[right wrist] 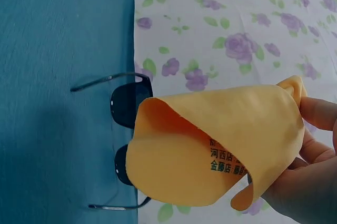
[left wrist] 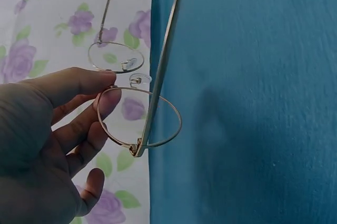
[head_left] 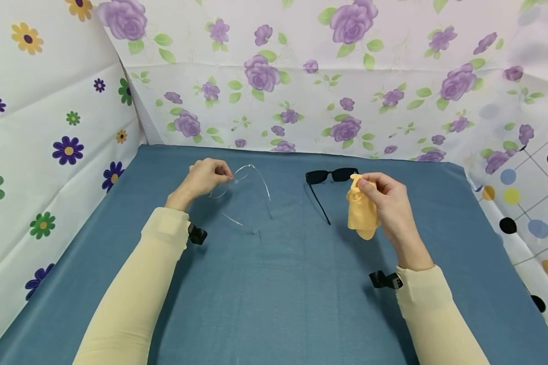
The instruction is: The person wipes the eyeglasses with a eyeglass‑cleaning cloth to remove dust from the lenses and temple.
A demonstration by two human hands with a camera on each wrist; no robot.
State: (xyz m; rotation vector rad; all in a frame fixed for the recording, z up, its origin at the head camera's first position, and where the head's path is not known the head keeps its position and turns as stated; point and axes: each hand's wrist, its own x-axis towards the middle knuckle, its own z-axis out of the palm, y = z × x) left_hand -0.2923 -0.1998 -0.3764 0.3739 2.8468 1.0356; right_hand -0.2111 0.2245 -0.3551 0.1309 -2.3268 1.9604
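Thumb and fingertips of my left hand [head_left: 206,177] pinch a pair of thin wire-framed eyeglasses [left wrist: 178,109] by the bridge, above the cloth; the temples are unfolded. In the left wrist view the round rims and nose pads show clearly. My right hand [head_left: 388,210] pinches a yellow cleaning cloth [head_left: 363,213] by one gathered edge, so it hangs down. Dark printed characters show on the cloth's inner side in the right wrist view. Behind the cloth, black sunglasses [head_left: 319,176] lie on the table with temples unfolded; the cloth hides part of them.
A blue cloth [head_left: 265,299] covers the table. Flower-printed sheets [head_left: 297,50] stand behind and at the left, with a dotted sheet [head_left: 529,203] on the right. A small dark camera [head_left: 197,234] is worn on the left wrist, another camera [head_left: 385,280] on the right.
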